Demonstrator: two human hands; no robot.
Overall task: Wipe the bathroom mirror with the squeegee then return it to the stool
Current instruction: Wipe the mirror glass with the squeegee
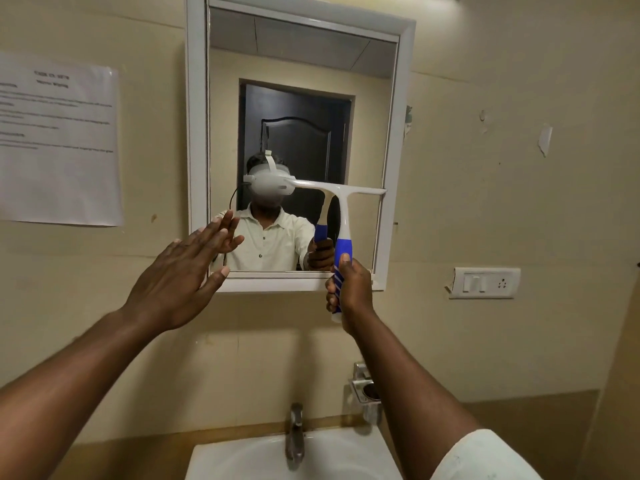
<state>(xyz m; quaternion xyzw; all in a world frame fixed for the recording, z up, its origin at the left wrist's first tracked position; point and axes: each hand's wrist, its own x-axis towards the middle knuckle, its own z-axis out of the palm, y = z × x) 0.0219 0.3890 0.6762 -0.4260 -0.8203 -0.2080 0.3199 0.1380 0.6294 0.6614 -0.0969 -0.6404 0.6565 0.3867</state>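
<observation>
Right hand (349,289) clenched round blue grip of squeegee (341,216), thumb up the handle, prob. for steady pressure on glass. Blade pressed flat to bathroom mirror (304,64) approx. mid-height, by right frame edge. Handle's long axis near vertical, grip end down; blade crosswise, approx. level, tips toward left and right frame edges. Left hand (187,268) released, fingers spread, empty, near lower left frame corner, prob. for balance. Stool not in view.

Dim warm light from above, wide-angle bending at edges, notice (59,140) text blurred
</observation>
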